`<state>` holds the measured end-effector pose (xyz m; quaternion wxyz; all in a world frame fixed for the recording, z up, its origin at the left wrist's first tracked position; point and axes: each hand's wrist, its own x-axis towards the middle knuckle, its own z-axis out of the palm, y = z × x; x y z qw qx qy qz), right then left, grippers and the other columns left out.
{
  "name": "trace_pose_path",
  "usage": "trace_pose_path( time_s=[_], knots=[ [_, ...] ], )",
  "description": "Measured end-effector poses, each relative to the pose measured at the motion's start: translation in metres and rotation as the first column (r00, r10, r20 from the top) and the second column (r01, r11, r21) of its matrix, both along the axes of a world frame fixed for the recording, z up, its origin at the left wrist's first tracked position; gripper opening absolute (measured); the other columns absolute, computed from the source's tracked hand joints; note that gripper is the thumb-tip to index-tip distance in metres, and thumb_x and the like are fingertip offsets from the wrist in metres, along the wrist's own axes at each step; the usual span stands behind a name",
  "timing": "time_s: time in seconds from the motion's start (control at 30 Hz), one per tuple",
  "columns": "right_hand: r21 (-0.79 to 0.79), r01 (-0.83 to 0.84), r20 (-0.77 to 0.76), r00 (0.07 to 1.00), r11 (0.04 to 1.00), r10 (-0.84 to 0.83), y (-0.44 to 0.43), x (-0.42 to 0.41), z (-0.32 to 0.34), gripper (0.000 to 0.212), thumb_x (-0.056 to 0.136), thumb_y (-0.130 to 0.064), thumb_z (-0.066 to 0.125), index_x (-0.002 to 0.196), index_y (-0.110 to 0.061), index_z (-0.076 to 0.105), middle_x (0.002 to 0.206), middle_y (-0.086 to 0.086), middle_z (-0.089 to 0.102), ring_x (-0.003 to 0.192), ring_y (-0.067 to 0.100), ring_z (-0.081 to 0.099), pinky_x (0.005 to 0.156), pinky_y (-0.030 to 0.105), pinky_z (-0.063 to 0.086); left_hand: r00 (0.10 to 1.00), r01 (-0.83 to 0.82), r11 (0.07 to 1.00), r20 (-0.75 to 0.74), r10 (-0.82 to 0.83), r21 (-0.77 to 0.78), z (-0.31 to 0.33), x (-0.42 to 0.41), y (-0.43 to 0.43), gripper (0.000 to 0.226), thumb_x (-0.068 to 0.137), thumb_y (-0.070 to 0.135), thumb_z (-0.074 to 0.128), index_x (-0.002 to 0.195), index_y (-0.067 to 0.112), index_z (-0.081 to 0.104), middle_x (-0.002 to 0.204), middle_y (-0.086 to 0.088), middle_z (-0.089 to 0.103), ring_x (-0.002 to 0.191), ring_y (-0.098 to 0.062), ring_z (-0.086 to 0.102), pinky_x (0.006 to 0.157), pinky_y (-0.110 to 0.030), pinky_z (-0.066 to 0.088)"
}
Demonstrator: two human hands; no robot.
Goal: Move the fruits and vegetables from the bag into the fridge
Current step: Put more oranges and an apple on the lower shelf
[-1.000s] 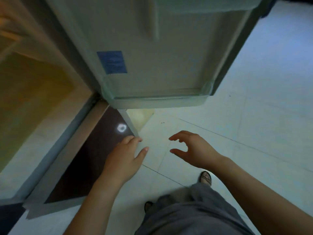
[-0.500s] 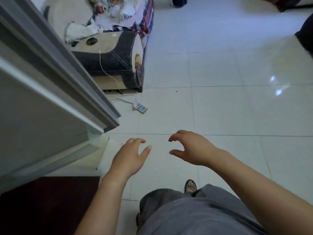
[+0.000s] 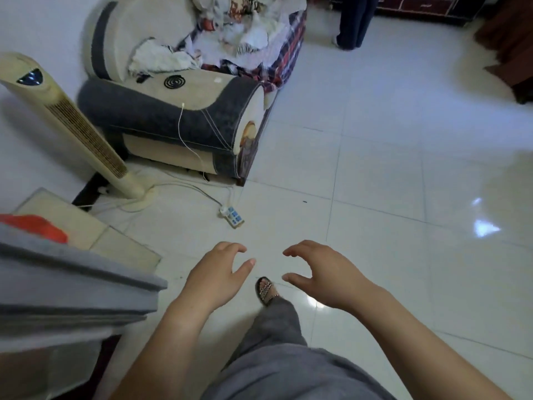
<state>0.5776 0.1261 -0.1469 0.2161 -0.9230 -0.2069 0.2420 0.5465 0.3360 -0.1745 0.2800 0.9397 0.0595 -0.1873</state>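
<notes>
My left hand [image 3: 215, 274] and my right hand [image 3: 323, 272] hover side by side over the white tiled floor, both empty with fingers loosely curled. The grey edge of the fridge door [image 3: 78, 272] fills the lower left. Behind it, a bit of red plastic [image 3: 37, 226] lies on a beige surface; I cannot tell whether it is the bag. No fruit or vegetable is in view.
A cream tower fan [image 3: 83, 131] stands at the left beside a grey and beige armchair [image 3: 178, 111] piled with clothes. A power strip [image 3: 232, 216] and cords lie on the floor ahead. A person's legs [image 3: 350, 21] stand at the top. Dark furniture [image 3: 507, 47] sits top right.
The view has swung right, away from the fridge door and towards the room; the fan and the red plastic have come into sight. Both hands stay empty in front of me.
</notes>
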Motion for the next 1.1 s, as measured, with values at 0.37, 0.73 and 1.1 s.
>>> trace_pose_path(
  time_s=[0.37,0.73,1.1],
  knots=[
    [0.0,-0.18,0.144,0.973,0.984,0.178,0.067,0.227,0.039,0.043,0.087,-0.048,0.054,0.126,-0.032,0.049,0.128,-0.014,0.052,0.112,0.006,0.051,0.085,0.018,0.04,0.986,-0.155,0.987,0.048,0.157,-0.029,0.04,0.184,0.039,0.042,0.092,0.05,0.041,0.129,0.03,0.045,0.135,0.011,0.044,0.114,-0.007,0.048,0.093,-0.032,0.045],
    [0.094,-0.786,0.036,0.616,0.611,0.787,0.27,0.358,0.013,0.044,0.088,-0.049,0.053,0.128,-0.03,0.048,0.131,-0.01,0.049,0.117,0.01,0.048,0.092,0.024,0.04,0.677,-0.724,0.682,-0.083,0.731,0.103,0.037,0.204,0.156,0.044,0.093,0.044,0.043,0.133,0.026,0.042,0.135,0.006,0.043,0.123,-0.014,0.045,0.098,-0.028,0.038],
    [0.077,-0.978,0.114,0.201,0.193,0.973,0.446,0.392,0.007,0.044,0.089,-0.048,0.052,0.129,-0.032,0.045,0.132,-0.012,0.047,0.115,0.007,0.046,0.092,0.019,0.037,0.287,-0.956,0.287,-0.01,0.958,0.062,0.045,0.225,0.247,0.045,0.092,0.048,0.046,0.132,0.029,0.042,0.136,0.009,0.045,0.119,-0.009,0.045,0.098,-0.03,0.041]
  ],
)
